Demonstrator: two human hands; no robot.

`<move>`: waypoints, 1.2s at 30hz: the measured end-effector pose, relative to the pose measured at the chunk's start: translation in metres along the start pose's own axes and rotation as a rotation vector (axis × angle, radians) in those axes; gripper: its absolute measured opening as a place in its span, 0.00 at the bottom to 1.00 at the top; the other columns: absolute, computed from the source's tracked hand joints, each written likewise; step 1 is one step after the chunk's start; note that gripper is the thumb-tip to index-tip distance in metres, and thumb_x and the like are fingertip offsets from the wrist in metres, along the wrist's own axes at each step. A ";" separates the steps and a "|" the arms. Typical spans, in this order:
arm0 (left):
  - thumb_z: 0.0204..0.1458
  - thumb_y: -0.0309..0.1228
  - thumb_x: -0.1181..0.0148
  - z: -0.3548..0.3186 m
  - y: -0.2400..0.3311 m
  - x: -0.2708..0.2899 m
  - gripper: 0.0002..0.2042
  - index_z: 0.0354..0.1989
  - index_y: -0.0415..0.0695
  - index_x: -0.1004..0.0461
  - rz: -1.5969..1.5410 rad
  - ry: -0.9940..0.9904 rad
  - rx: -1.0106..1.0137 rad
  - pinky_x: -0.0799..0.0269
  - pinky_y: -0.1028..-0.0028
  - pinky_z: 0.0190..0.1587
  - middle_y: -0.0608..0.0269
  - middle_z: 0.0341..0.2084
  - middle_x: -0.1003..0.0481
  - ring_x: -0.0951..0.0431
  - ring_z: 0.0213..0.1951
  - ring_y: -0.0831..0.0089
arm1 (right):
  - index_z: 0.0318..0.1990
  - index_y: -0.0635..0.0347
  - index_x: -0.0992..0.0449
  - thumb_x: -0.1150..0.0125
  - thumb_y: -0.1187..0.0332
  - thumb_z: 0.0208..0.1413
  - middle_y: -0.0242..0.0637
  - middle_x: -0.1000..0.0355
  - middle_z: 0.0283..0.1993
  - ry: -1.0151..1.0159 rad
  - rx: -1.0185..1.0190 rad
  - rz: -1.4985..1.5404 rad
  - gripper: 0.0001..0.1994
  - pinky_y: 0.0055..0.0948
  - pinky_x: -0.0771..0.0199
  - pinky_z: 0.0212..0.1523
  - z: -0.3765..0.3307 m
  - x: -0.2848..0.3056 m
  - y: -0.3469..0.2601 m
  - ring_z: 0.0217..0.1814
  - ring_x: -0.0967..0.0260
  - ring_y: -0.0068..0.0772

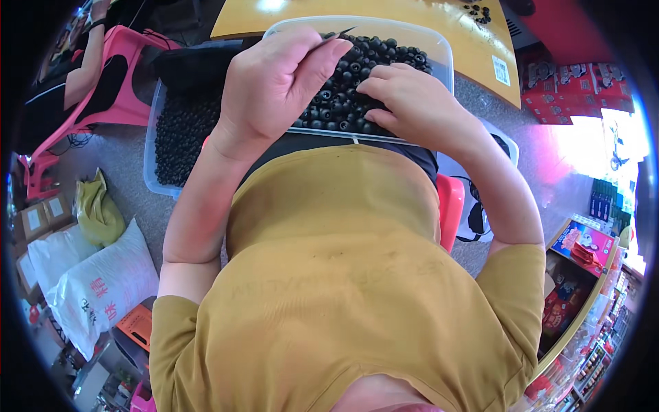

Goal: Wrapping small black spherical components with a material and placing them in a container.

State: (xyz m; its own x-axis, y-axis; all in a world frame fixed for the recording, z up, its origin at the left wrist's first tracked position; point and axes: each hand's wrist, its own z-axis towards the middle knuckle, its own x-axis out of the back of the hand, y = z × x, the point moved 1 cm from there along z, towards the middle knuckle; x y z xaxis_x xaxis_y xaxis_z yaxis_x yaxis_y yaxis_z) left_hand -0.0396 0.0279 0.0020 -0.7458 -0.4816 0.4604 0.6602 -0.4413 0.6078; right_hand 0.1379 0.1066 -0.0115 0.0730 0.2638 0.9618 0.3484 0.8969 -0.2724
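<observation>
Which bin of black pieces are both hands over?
The centre bin, in front of the mustard shirt; the left bin lies outside the left forearm.

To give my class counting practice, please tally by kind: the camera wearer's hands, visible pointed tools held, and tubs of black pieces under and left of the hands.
Hands: 2 (left hand, right hand)
Dark pointed tool: 1
Tubs: 2 (front tub, left tub)
Total: 5
</observation>
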 end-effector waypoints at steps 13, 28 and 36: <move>0.46 0.33 0.41 0.001 -0.004 0.005 0.10 0.21 0.41 0.31 0.088 -0.031 -0.086 0.36 0.72 0.21 0.58 0.16 0.33 0.32 0.19 0.63 | 0.34 0.61 0.28 0.44 0.70 0.44 0.38 0.33 0.34 -0.140 -0.025 -0.008 0.08 0.35 0.36 0.43 -0.002 0.003 -0.008 0.43 0.37 0.39; 0.49 0.40 0.46 -0.033 -0.059 0.039 0.19 0.43 0.37 0.35 0.152 -0.513 0.605 0.33 0.69 0.36 0.51 0.27 0.28 0.27 0.37 0.64 | 0.46 0.64 0.33 0.46 0.70 0.52 0.32 0.32 0.34 0.802 -0.495 0.332 0.13 0.20 0.37 0.38 -0.068 -0.018 0.022 0.35 0.37 0.22; 0.50 0.30 0.50 -0.043 -0.081 0.049 0.15 0.45 0.37 0.36 -0.369 -0.454 1.065 0.42 0.83 0.15 0.69 0.19 0.33 0.37 0.14 0.84 | 0.48 0.70 0.36 0.48 0.66 0.55 0.30 0.29 0.33 0.642 -0.575 0.964 0.17 0.08 0.41 0.23 -0.035 0.027 -0.009 0.28 0.36 0.09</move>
State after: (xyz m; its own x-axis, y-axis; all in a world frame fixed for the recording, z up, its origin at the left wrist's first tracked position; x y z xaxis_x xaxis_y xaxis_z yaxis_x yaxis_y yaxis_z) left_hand -0.1256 0.0071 -0.0523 -0.9778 -0.0551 0.2022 0.1564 0.4502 0.8791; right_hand 0.1697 0.0930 0.0181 0.8956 0.3543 0.2689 0.2424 0.1181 -0.9630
